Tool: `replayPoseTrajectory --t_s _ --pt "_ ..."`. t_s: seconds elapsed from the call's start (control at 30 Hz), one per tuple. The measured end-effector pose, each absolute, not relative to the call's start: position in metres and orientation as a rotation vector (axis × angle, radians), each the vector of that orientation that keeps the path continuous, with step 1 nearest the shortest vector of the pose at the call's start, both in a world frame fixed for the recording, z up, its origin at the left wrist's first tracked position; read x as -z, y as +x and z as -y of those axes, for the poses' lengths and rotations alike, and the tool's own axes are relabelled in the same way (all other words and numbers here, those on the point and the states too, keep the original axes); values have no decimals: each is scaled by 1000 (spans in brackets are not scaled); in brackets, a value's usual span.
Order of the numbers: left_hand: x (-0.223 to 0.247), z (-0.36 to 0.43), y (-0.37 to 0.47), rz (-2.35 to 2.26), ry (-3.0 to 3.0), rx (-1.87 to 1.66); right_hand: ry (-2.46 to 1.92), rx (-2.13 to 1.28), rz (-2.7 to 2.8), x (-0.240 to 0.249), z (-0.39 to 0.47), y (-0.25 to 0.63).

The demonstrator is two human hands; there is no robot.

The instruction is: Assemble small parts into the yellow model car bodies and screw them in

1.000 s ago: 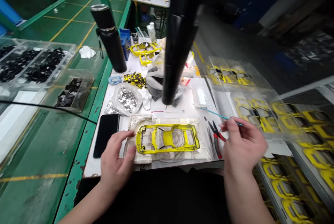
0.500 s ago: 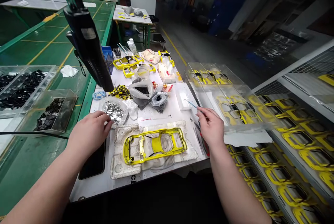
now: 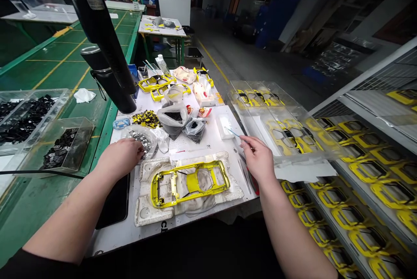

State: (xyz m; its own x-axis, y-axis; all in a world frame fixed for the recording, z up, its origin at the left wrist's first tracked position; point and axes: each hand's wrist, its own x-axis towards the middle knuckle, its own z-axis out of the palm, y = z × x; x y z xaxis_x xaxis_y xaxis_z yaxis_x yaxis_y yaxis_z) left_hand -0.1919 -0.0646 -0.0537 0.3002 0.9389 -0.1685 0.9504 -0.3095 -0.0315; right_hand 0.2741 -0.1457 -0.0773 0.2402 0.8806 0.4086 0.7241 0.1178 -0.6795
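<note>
My left hand (image 3: 122, 156) is at the near edge of a clear bag of small silvery parts (image 3: 146, 140), its fingers curled together; whatever they pinch is too small to name. My right hand (image 3: 259, 156) pinches a thin blue stick (image 3: 233, 132), whose tip points over a small white box (image 3: 225, 126). Between my hands a yellow car-shaped frame (image 3: 195, 180) rests in a white molded holder (image 3: 153, 214).
Bags of dark parts (image 3: 174, 120), yellow-black pieces (image 3: 147, 118) and tweezers (image 3: 243, 172) are on the white table. A black phone (image 3: 114, 205) lies left. Clear trays (image 3: 276, 118) and racked yellow frames (image 3: 374, 175) stand right, a black cylinder (image 3: 97, 27) upper left.
My left hand has closed its fingers at the silvery parts. My right hand and the blue stick have shifted slightly left with the view, the stick's tip still over the white box.
</note>
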Motion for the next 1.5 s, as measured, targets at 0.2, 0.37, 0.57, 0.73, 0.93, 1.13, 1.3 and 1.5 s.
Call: replayPoseTrajectory --t_s 0.2,0.37,0.57,0.73,0.93,1.13,1.3,1.5 --pt "51 67 -189 -1785 2453 209 -1721 -185 1476 74 173 280" --pt "52 69 -191 -1811 2420 182 -1813 -150 1491 73 197 282" --pt "53 68 -192 -1819 2402 178 -1797 -337 1454 87 168 284" --pt "51 69 -192 -1770 2415 166 -1687 -402 1452 81 128 277" --pt "51 70 -193 -1752 2421 146 -1626 -256 1460 49 92 280" --pt "51 68 -194 -1741 2401 150 -1684 -278 1544 36 62 292" --pt "52 67 -195 -1736 2380 159 -1689 -279 1585 36 47 294" --pt "56 65 -197 -1730 2376 151 -1703 -280 1621 34 38 296"
